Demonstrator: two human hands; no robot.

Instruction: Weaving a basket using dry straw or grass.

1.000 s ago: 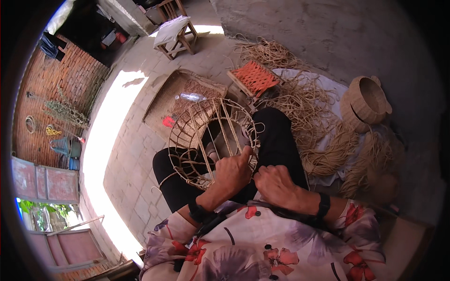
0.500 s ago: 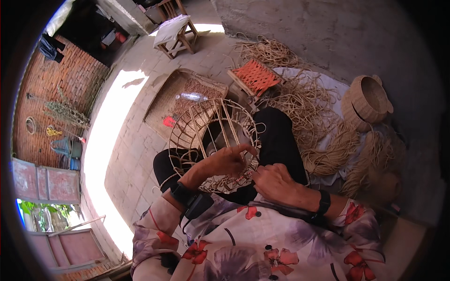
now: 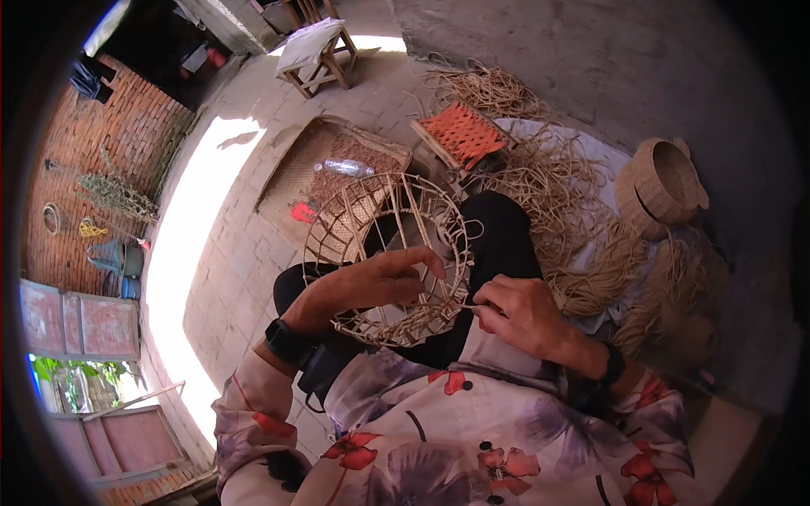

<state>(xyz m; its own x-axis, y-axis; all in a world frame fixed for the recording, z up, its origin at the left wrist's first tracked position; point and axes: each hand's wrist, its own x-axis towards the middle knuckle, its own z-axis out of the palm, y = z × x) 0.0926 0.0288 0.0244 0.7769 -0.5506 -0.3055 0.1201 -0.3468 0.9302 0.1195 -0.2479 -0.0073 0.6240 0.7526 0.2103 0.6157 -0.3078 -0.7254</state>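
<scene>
A round basket frame (image 3: pixel 315 228) of thin tan rods sits in my lap between my knees, with twisted cord woven along its near rim. My left hand (image 3: pixel 380 280) reaches across the frame, its index finger stretched out and the other fingers bent down over the opening. Nothing shows in its grasp. To the right of the rim, my right hand (image 3: pixel 523 314) pinches a thin cord (image 3: pixel 469 306) that runs to the weaving. Loose rod ends curl out at the frame's right side.
A woven mat tray (image 3: pixel 283 181) with brown bits and a clear bottle (image 3: pixel 348 168) lies ahead. Beyond my right knee are an orange-webbed stool (image 3: pixel 462 135), heaped cord (image 3: pixel 548 190) on white cloth, and a woven basket (image 3: pixel 650 202). A cushioned chair (image 3: pixel 312 51) stands farther off.
My right hand has moved right, away from the rim, drawing the cord out. My left hand has shifted slightly left over the frame.
</scene>
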